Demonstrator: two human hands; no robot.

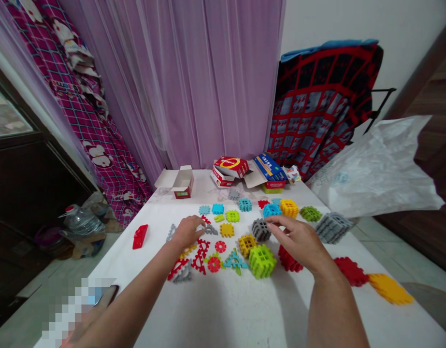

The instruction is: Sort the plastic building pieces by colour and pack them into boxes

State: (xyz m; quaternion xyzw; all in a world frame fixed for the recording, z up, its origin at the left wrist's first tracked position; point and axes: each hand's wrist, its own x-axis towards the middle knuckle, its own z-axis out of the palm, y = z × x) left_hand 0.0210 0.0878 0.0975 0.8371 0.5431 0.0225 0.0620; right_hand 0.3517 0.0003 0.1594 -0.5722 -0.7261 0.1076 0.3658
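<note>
My left hand reaches over the left part of the table, its fingers apart beside a grey arched toothed piece. Whether they touch it, I cannot tell. My right hand has thumb and fingertips pinched at the right side of a dark grey stack of interlocking plastic tiles. Just in front of that stack stand a mustard-yellow stack and a lime-green stack. A red stack lies partly under my right hand. Red flower-shaped pieces and a teal triangle lie between my arms.
Opened cardboard boxes stand along the back edge, including a red one and a blue one. A grey stack and a white plastic bag are at the right. Yellow tiles lie by the right edge.
</note>
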